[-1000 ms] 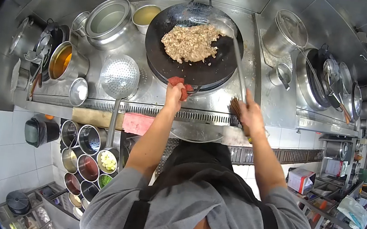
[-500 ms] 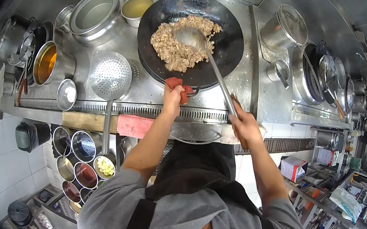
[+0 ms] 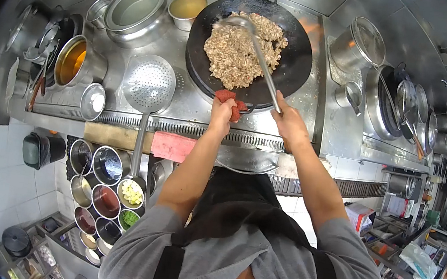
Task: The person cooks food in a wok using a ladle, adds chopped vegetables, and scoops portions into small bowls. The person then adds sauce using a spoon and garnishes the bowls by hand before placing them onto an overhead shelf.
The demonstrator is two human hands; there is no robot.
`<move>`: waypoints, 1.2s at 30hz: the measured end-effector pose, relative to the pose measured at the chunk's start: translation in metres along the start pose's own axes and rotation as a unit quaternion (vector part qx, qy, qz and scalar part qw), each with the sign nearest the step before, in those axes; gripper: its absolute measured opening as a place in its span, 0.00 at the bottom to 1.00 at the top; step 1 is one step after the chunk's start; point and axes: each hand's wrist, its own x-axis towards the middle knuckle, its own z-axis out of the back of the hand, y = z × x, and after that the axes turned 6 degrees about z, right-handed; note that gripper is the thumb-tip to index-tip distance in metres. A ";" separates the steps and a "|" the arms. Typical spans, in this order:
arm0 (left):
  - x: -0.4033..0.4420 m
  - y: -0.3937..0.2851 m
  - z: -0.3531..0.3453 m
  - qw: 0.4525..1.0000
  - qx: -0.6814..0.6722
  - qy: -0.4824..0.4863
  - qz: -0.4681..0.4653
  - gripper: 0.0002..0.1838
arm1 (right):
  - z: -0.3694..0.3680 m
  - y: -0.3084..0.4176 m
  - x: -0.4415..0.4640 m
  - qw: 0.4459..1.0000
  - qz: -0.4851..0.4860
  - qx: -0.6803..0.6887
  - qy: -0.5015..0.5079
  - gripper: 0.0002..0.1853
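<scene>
A black wok [image 3: 294, 72] sits on the stove, holding a heap of crumbly, light-brown food that looks like minced meat [image 3: 240, 57]. My left hand [image 3: 222, 115] is closed around a folded red cloth [image 3: 235, 113] at the wok's near loop handle [image 3: 248, 109]. In my right hand [image 3: 292, 127] is the long metal handle of a ladle [image 3: 268, 80]. The ladle's head reaches over the far left part of the food, slightly blurred by motion. How deep its head sits in the food I cannot tell.
Left of the wok lie a perforated skimmer [image 3: 150, 84], a pot of orange liquid [image 3: 98, 64] and a small bowl [image 3: 93, 101]. Behind stand a large pot [image 3: 134, 9] and a pan of yellow liquid [image 3: 187, 10]. Right is a tall pot [image 3: 360, 44]. Ingredient tins [image 3: 107, 201] stand lower left.
My right hand has pushed forward and left, taking the ladle's head from mid-heap to the far left of the food. An orange glow has appeared beside the wok. The view has shifted slightly.
</scene>
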 end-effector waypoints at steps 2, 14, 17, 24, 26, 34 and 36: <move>0.000 -0.001 -0.002 1.000 -0.009 0.006 -0.005 0.16 | 0.011 -0.001 -0.009 0.995 0.056 -0.070 0.034 0.32; 0.015 0.010 0.012 0.998 0.050 0.029 -0.005 0.18 | 0.054 -0.100 -0.081 0.988 0.033 -0.142 -0.046 0.31; 0.014 0.017 0.016 0.998 0.045 0.039 -0.008 0.18 | 0.069 -0.072 -0.097 0.993 -0.003 -0.104 -0.063 0.30; -0.135 -0.031 -0.019 0.999 -0.031 -0.007 0.000 0.08 | 0.163 -0.061 -0.225 0.990 0.096 -0.042 0.093 0.30; -0.096 -0.021 -0.018 0.998 -0.049 0.026 -0.001 0.08 | 0.149 -0.050 -0.190 0.990 -0.005 -0.058 0.127 0.29; -0.141 0.057 0.041 0.998 -0.019 -0.067 0.007 0.22 | 0.078 -0.064 -0.152 0.988 0.089 -0.126 -0.017 0.31; -0.148 0.036 0.025 0.995 -0.053 -0.081 -0.026 0.16 | 0.115 -0.066 -0.185 0.991 0.107 -0.075 0.007 0.30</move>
